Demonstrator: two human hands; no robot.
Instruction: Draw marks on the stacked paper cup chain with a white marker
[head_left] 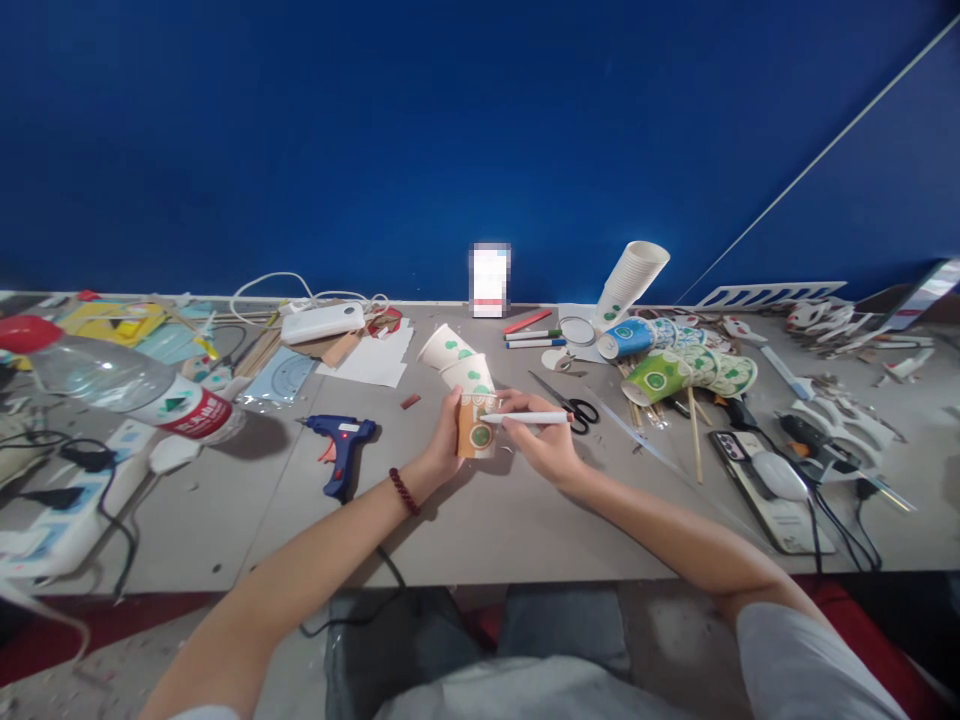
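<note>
My left hand (444, 440) is wrapped round the side of a row of joined paper cups (471, 373). The lowest cup has an orange-brown wrap (470, 436) with a round green emblem, and two white cups with green dots angle up and left from it. Between the fingers of my right hand (546, 440) is a marker pen (534, 417) with a white barrel and a reddish end. Its tip points left at the coloured cup; whether it touches cannot be made out. A blue glue gun (343, 445) lies left of my left hand.
Black-handled scissors (577, 408) lie just right of my right hand. Behind are markers (535, 340), a leaning cup stack (632, 280) and a lit phone (490, 282). Decorated cups (664, 375) and another phone (772, 500) lie right; a bottle (150, 390) and power strip (82, 510) left.
</note>
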